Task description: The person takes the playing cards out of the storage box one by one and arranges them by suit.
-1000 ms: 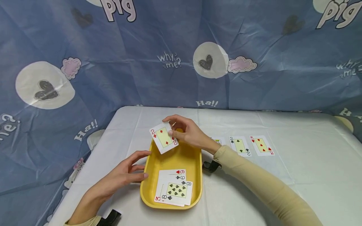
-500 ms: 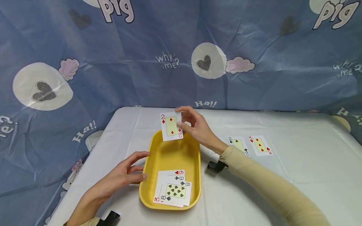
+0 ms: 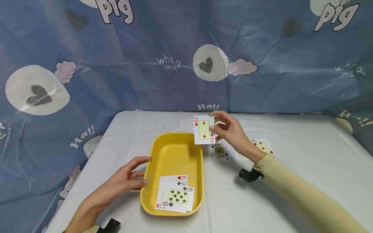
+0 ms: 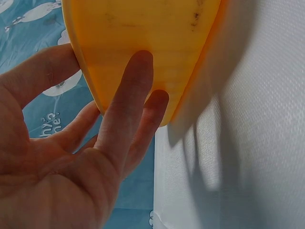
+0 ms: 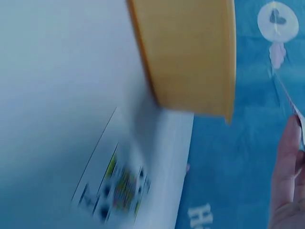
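My right hand (image 3: 233,136) pinches a two of diamonds playing card (image 3: 204,129) between thumb and fingers, face toward the head camera. The card is raised and overlaps the far right corner of a yellow tray (image 3: 173,158). In the right wrist view only the card's thin edge (image 5: 296,109) shows at the fingertips. My left hand (image 3: 119,183) is at the tray's left side, fingers spread. The left wrist view shows its fingers (image 4: 131,90) resting along the tray's outer wall and rim. Inside the tray's near end lie several overlapping cards, an eight of spades (image 3: 178,196) on top.
Right of the tray, a king card (image 3: 220,151) lies on the white table (image 3: 221,200). Beyond it, another card (image 3: 240,156) is mostly hidden by my right wrist, and a hearts card (image 3: 262,146) is partly covered. A patterned blue cloth (image 3: 163,87) hangs behind.
My right hand has carried the two of diamonds up and rightward, from over the tray to its far right corner, turning the card upright. The left hand keeps its place at the tray.
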The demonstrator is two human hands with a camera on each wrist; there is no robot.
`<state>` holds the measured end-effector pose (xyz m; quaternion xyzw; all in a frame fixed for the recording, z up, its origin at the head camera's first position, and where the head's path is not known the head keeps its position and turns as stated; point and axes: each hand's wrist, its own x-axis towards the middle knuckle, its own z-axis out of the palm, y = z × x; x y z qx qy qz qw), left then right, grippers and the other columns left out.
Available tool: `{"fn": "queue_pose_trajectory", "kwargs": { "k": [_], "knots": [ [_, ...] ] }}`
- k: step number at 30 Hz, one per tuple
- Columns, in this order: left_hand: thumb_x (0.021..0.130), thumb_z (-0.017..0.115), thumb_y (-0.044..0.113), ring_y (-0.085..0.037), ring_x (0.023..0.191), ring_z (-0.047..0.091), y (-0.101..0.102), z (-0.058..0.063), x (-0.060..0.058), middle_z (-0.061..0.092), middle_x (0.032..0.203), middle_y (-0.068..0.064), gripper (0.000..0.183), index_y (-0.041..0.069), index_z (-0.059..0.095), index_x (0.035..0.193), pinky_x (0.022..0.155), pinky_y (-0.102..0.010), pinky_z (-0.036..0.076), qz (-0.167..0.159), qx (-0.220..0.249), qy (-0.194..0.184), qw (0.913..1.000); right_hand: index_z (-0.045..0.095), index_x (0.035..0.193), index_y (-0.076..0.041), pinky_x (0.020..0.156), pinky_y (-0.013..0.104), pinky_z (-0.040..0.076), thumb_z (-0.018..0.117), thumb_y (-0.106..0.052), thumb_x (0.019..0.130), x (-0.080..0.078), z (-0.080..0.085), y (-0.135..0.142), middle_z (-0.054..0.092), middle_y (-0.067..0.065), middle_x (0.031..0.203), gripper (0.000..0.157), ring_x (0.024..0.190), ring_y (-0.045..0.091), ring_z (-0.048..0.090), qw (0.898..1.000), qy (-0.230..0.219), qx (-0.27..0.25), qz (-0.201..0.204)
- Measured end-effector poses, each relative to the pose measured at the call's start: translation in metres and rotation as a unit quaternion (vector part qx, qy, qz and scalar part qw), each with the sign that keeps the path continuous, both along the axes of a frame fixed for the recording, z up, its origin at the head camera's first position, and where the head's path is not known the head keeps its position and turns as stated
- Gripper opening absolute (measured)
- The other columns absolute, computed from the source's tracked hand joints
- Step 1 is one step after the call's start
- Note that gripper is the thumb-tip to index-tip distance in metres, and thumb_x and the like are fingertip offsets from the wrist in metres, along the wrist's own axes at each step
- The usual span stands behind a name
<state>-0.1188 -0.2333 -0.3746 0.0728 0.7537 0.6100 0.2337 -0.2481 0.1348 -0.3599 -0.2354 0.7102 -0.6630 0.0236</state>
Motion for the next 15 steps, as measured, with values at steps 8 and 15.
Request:
{"fn": "queue_pose_trajectory", "kwargs": {
  "k": [8, 15],
  "knots": [
    [0.092, 0.070, 0.018, -0.033, 0.122, 0.054, 0.000, 0.000, -0.001, 0.022, 0.157, -0.012, 0.066, 0.014, 0.036, 0.149, 0.088, -0.042, 0.054, 0.000, -0.003, -0.006, 1.0000, 0.051, 0.136, -0.009, 0.062, 0.036, 0.057, 0.066, -0.002, 0.093, 0.004, 0.000, 0.060, 0.054, 0.012, 0.105, 0.046, 0.083, 0.019, 0.065, 1.000, -0.019, 0.017, -0.017],
    [0.092, 0.070, 0.018, -0.034, 0.122, 0.054, 0.000, 0.000, -0.001, 0.020, 0.158, -0.013, 0.066, 0.014, 0.036, 0.149, 0.087, -0.041, 0.055, -0.001, -0.004, -0.002, 1.0000, 0.048, 0.139, -0.009, 0.064, 0.034, 0.056, 0.066, -0.007, 0.094, 0.010, 0.002, 0.108, 0.057, 0.011, 0.106, 0.048, 0.085, 0.019, 0.064, 0.996, -0.013, 0.080, -0.047]
  ]
}}
